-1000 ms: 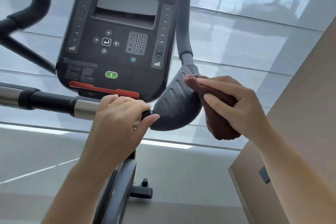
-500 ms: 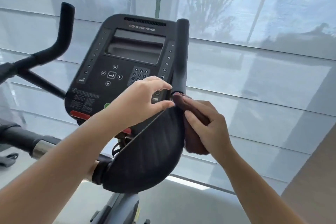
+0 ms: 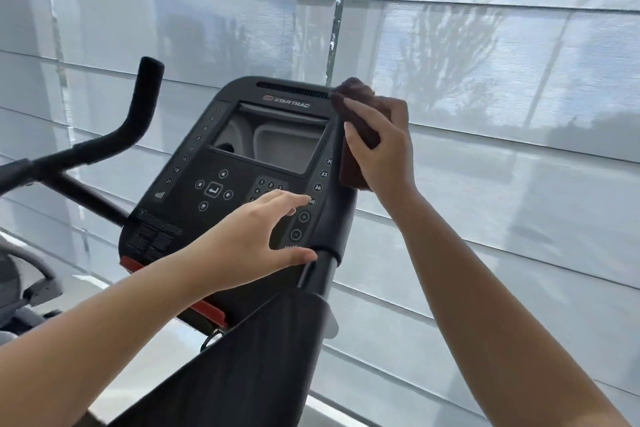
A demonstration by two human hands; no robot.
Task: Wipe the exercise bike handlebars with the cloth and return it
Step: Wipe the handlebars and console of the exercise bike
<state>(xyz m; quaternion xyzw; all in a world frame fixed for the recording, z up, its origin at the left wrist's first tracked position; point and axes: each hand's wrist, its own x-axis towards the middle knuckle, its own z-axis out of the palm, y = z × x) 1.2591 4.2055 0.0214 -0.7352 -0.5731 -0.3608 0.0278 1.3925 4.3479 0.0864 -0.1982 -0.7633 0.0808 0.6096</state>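
Head view: an exercise bike's console [image 3: 239,218] and handlebars are seen from close above, against pale window blinds [image 3: 485,45].
Cloth: a dark brown cloth [image 3: 356,94] is draped over the top of the right handlebar [image 3: 341,218], just beside the console's upper right corner. Its lower end is seen hanging down along the bar.
Right hand: the cloth is gripped by the right hand [image 3: 381,149]. The fingers are curled round it from the outer side, so that cloth and bar are clasped together near the bar's tip.
Left hand: the left hand [image 3: 249,243] is held wide, with the fingers straight and spread over the buttons at the console's lower right. The thumb is stretched out close by the collar of the right handlebar. Nothing is held; whether the panel is touched cannot be told.
Left handlebar: the left handlebar [image 3: 145,97] is seen rising black and upright, well apart to the left, with no hand on it.
Armrest pad: a dark ribbed armrest pad [image 3: 242,357] is seen below the right handlebar, at the bottom of the view.
Console details: "STAR TRAC" is printed above the screen [image 3: 277,146]. A red strip [image 3: 207,307] is fixed along the lower edge.
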